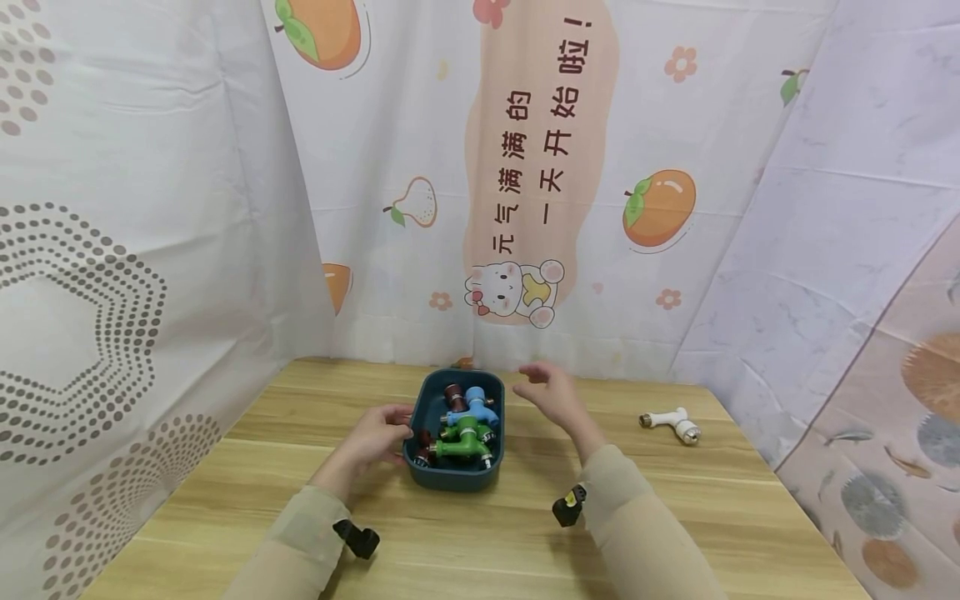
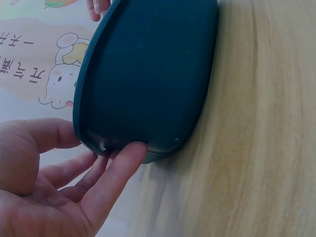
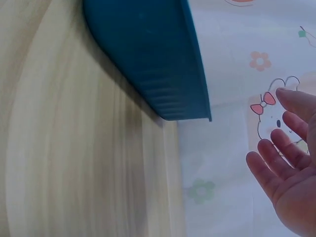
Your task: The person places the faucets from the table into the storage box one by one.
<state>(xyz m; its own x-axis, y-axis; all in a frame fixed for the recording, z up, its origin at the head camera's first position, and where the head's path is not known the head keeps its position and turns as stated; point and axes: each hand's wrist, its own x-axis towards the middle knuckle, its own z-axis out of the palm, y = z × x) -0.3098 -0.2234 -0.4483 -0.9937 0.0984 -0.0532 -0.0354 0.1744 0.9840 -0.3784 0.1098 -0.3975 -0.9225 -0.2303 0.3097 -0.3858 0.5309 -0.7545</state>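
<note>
A dark teal plastic bin (image 1: 452, 479) sits on the table, holding several plastic taps: a blue tap (image 1: 480, 407), a green tap (image 1: 465, 447) among others, and a dark red one (image 1: 454, 397). My left hand (image 1: 381, 433) is at the bin's left side, fingers spread and lightly bent. In the left wrist view, fingertips (image 2: 138, 148) of that hand touch the bin's outer wall and the thumb lies by the rim. To the right of the bin, my right hand (image 1: 553, 395) is raised, apart from it, with loosely bent fingers and nothing in them.
A white tap (image 1: 672, 422) lies alone on the right part of the wooden table (image 1: 450, 550). Printed curtains (image 1: 405, 275) hang behind the table and on both sides. Each sleeve carries a small black wrist camera (image 1: 570, 505).
</note>
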